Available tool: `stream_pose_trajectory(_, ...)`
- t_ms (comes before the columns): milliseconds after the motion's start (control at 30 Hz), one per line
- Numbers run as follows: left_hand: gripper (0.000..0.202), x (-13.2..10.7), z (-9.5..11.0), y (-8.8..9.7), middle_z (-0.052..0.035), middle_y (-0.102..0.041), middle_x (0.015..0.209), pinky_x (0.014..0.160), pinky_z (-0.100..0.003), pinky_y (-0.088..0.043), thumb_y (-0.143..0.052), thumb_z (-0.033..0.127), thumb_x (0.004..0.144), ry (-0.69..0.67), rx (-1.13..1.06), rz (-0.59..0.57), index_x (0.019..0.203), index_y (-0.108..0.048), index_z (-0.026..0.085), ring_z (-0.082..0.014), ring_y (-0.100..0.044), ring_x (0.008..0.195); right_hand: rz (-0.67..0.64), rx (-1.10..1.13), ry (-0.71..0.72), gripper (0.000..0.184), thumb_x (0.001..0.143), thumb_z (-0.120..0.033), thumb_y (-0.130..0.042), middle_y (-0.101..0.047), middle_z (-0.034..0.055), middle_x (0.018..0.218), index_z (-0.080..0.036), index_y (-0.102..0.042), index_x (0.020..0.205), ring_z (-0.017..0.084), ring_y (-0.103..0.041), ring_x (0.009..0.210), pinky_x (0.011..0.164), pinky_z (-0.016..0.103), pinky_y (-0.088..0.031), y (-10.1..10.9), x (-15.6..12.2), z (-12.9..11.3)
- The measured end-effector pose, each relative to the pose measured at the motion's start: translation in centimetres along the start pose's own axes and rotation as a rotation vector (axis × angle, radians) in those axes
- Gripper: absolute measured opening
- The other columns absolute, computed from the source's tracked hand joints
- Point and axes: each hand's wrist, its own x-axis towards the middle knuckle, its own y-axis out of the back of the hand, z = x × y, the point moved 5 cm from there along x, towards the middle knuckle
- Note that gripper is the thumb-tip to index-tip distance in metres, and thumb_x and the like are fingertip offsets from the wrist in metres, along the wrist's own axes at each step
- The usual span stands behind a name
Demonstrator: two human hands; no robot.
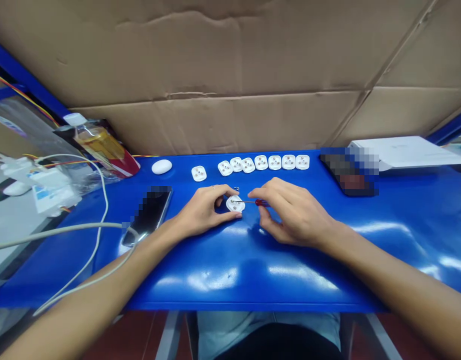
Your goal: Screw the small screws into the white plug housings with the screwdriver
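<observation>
My left hand grips a small white plastic plug housing with metal parts inside, thumb and fingers around its edge. In my right hand is a screwdriver with a red handle; its thin shaft points left and its tip is at the metal parts in the housing. Just behind the housing lie a few tiny metal pieces, too small to name. Farther back, several similar white housings stand in a row, and a single white housing lies apart to their left.
A white oval object and a phone lie on the left. Behind them leans a bottle. White cables loop over my left forearm. At the right are a dark phone-like object and a white box. Cardboard lines the back.
</observation>
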Motion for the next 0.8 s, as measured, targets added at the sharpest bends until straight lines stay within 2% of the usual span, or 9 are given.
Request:
stream_pose_trajectory(167,0.043,-0.03,-0.14,0.03,-0.0010,-0.070,0.089,0.070,-0.029,-0.047,-0.076,0.052,0.089,-0.019,0.022,0.028,0.116,-0.071,0.020,-0.0167,-0.060,0.075,0.012,-0.064,-0.096,0.022,0.106,-0.031,-0.053,-0.077,0.0079,0.087,-0.014,-0.065,0.114,0.022,-0.070,0.072,0.064,0.034,-0.052,-0.33,-0.30,0.69)
stream_pose_trajectory(300,0.043,0.05,-0.19,0.17,-0.0046,-0.074,0.103,0.078,-0.032,-0.050,-0.075,0.051,0.090,-0.021,0.044,0.054,0.120,-0.070,0.021,-0.0199,-0.065,0.086,0.007,-0.072,-0.076,0.020,0.106,-0.022,-0.049,-0.076,0.0075,0.087,-0.015,-0.066,0.113,0.022,-0.069,0.075,0.067,0.034,-0.052,-0.67,-0.17,0.62)
stream_pose_trajectory(433,0.042,0.24,-0.30,0.10,-0.0049,-0.075,0.103,0.078,-0.032,-0.050,-0.074,0.050,0.091,-0.005,0.061,0.065,0.120,-0.070,0.021,-0.0205,-0.065,0.087,0.019,-0.048,-0.054,0.024,0.102,-0.015,-0.048,-0.073,0.0124,0.091,-0.009,-0.065,0.117,0.025,-0.067,0.082,0.071,0.038,-0.053,-0.59,0.20,0.27)
stream_pose_trajectory(533,0.042,0.33,-0.42,-0.05,-0.0049,-0.074,0.099,0.076,-0.033,-0.050,-0.074,0.049,0.090,-0.001,0.041,0.074,0.119,-0.070,0.019,-0.0203,-0.064,0.085,0.020,-0.033,-0.094,0.023,0.103,-0.022,-0.054,-0.075,0.0138,0.096,-0.009,-0.064,0.118,0.026,-0.069,0.085,0.072,0.037,-0.052,-0.58,0.19,0.48)
stream_pose_trajectory(633,0.043,0.37,-0.51,-0.17,-0.0053,-0.074,0.101,0.077,-0.033,-0.050,-0.075,0.050,0.089,0.003,0.030,0.082,0.119,-0.070,0.020,-0.0207,-0.064,0.086,0.020,-0.104,-0.124,0.019,0.106,-0.029,-0.054,-0.077,0.0099,0.089,-0.014,-0.065,0.110,0.023,-0.068,0.069,0.065,0.036,-0.048,-0.66,0.05,0.76)
stream_pose_trajectory(700,0.042,0.40,-0.47,-0.23,-0.0049,-0.074,0.102,0.078,-0.034,-0.050,-0.075,0.050,0.089,0.005,0.027,0.076,0.118,-0.070,0.020,-0.0207,-0.064,0.087,0.039,-0.110,-0.118,0.015,0.106,-0.024,-0.052,-0.077,0.0088,0.088,-0.016,-0.065,0.106,0.022,-0.067,0.067,0.064,0.036,-0.047,-0.66,0.02,0.70)
stream_pose_trajectory(800,0.042,0.42,-0.42,-0.24,-0.0047,-0.073,0.099,0.077,-0.034,-0.050,-0.075,0.050,0.090,0.010,0.021,0.069,0.118,-0.070,0.021,-0.0213,-0.064,0.088,0.059,-0.040,-0.134,0.016,0.102,-0.018,-0.051,-0.076,0.0108,0.095,-0.015,-0.063,0.112,0.024,-0.070,0.078,0.070,0.038,-0.051,-0.73,0.01,0.55)
